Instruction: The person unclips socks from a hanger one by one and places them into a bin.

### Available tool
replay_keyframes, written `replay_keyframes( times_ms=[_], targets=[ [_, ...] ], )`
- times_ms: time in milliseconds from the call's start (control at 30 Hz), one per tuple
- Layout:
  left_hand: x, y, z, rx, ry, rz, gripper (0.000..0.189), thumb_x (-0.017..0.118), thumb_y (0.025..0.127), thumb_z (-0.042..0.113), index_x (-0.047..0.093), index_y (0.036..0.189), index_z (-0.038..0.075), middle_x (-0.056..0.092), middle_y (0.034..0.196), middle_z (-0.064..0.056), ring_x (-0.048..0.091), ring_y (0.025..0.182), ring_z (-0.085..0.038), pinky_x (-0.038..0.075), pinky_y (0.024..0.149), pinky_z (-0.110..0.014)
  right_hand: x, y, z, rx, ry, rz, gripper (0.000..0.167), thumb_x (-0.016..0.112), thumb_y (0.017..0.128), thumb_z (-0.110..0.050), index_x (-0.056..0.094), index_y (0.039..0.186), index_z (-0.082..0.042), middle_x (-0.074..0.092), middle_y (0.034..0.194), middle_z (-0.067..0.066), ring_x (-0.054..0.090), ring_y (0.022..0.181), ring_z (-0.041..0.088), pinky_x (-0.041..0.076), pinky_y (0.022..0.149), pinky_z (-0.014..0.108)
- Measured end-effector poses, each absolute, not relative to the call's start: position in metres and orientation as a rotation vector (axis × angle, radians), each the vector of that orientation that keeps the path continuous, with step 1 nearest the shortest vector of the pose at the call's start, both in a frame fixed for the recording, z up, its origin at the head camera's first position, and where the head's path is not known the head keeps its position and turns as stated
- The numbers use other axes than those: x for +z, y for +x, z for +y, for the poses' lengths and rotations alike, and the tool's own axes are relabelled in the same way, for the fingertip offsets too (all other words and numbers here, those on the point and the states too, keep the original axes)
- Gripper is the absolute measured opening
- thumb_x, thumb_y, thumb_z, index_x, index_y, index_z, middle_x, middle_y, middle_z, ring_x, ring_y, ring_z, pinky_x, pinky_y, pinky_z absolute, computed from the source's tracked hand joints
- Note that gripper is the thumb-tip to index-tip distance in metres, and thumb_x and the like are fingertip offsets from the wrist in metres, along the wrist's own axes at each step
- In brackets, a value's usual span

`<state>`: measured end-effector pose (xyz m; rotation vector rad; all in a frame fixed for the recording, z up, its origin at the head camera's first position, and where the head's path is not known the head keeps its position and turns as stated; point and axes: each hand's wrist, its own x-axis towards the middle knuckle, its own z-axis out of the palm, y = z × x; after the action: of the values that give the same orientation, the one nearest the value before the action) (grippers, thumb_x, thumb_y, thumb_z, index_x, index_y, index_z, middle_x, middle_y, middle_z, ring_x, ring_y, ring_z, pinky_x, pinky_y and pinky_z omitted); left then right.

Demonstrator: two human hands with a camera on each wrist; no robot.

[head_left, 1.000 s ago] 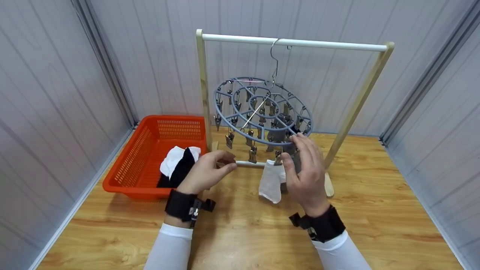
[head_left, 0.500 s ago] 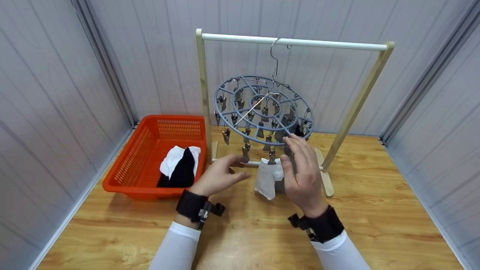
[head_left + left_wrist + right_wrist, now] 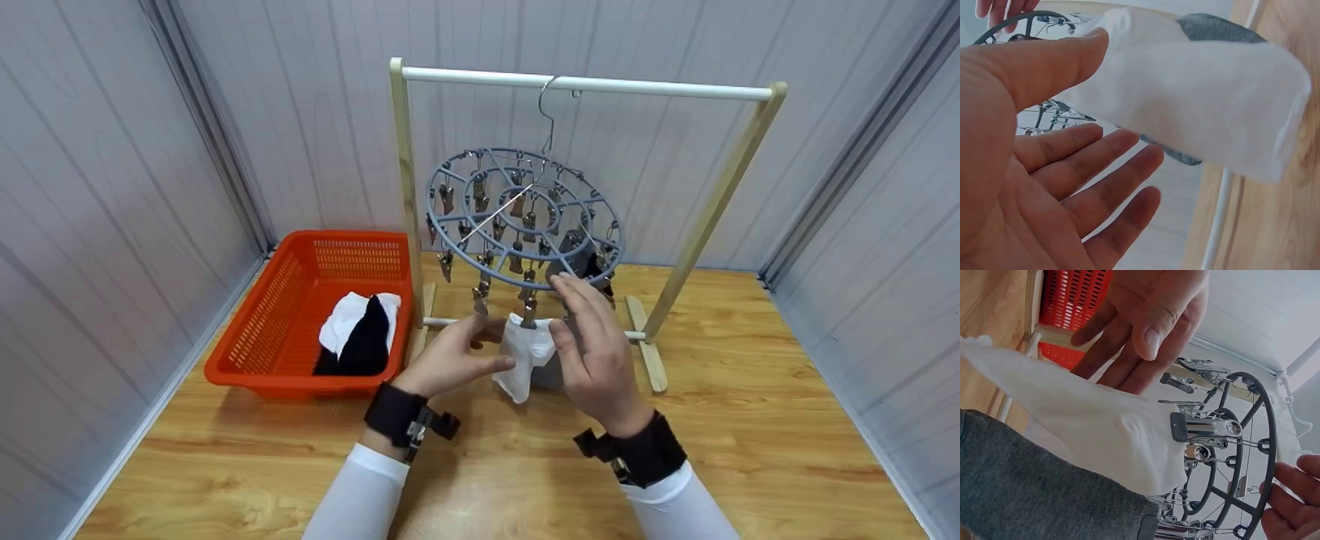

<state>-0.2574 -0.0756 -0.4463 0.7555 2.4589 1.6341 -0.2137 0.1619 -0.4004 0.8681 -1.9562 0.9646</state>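
Observation:
A round grey clip hanger point(image 3: 525, 285) hangs tilted from the rack. From a metal clip point(image 3: 1207, 427) on its near side hangs a white sock point(image 3: 527, 352). My left hand point(image 3: 459, 358) is beside this sock, its thumb in front and its loosely spread fingers behind; the left wrist view shows a gap between fingers and sock. With extended fingers, my right hand point(image 3: 600, 356) touches the hanger's outer ring, seen close in the right wrist view. A grey sock point(image 3: 1044, 484) is clipped behind the white one. Something black point(image 3: 596, 270) hangs further back, mostly hidden.
An orange basket point(image 3: 300, 386) stands at the left, with white cloth point(image 3: 345, 319) and black cloth point(image 3: 369, 341) inside. The wooden rack has a white top bar point(image 3: 660, 87), side posts and a low crossbar. Several unused clips dangle around the hanger.
My left hand has moved right, up to the white sock. The hanger has turned, bringing the sock leftward. My right hand has shifted slightly left along with the ring.

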Motion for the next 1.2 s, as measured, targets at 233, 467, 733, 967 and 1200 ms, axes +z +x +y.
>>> replay_keyframes(
  times_ms=[233,467,733,967,1200],
  targets=[
    [-0.456,-0.261,-0.069,1.649,0.764,2.389,0.068,0.093,0.093,0.025,0.063,0.149,0.001,0.074,0.134,-0.010,0.069,0.126,-0.027,0.047,0.117,-0.058,-0.400,-0.210,0.162,1.007,0.892,-1.992,0.046,0.054,0.117,-0.018,0.056,0.157,0.006,0.058,0.160,0.021,0.051,0.151,0.040,0.035,0.130,0.045],
    [-0.461,-0.260,-0.063,1.593,0.713,2.418,0.063,0.094,0.092,0.028,0.066,0.142,0.002,0.075,0.127,-0.009,0.070,0.115,-0.024,0.057,0.106,-0.054,-0.397,-0.208,0.162,1.072,0.910,-1.987,0.045,0.055,0.115,-0.010,0.055,0.157,0.006,0.057,0.161,0.019,0.050,0.152,0.039,0.035,0.130,0.046],
    [-0.461,-0.257,-0.063,1.644,0.676,2.353,0.058,0.092,0.094,0.020,0.065,0.143,0.003,0.077,0.118,-0.007,0.074,0.103,-0.021,0.063,0.090,-0.040,-0.396,-0.208,0.162,1.103,0.920,-1.972,0.044,0.055,0.115,-0.009,0.056,0.157,0.005,0.058,0.161,0.018,0.051,0.152,0.037,0.036,0.129,0.045],
    [-0.460,-0.258,-0.063,1.611,0.741,2.396,0.050,0.090,0.094,0.012,0.069,0.138,0.000,0.077,0.120,-0.011,0.073,0.103,-0.020,0.063,0.091,-0.043,-0.397,-0.212,0.164,1.058,0.921,-1.842,0.038,0.054,0.118,-0.019,0.067,0.143,0.007,0.064,0.148,0.025,0.057,0.143,0.043,0.040,0.125,0.047],
    [-0.457,-0.257,-0.062,1.599,0.744,2.396,0.042,0.089,0.093,0.013,0.073,0.130,-0.001,0.079,0.113,-0.011,0.074,0.095,-0.020,0.064,0.083,-0.039,-0.398,-0.212,0.166,1.055,0.860,-1.780,0.023,0.061,0.111,-0.006,0.076,0.126,0.002,0.071,0.124,0.020,0.067,0.116,0.036,0.050,0.108,0.034]
  ],
)
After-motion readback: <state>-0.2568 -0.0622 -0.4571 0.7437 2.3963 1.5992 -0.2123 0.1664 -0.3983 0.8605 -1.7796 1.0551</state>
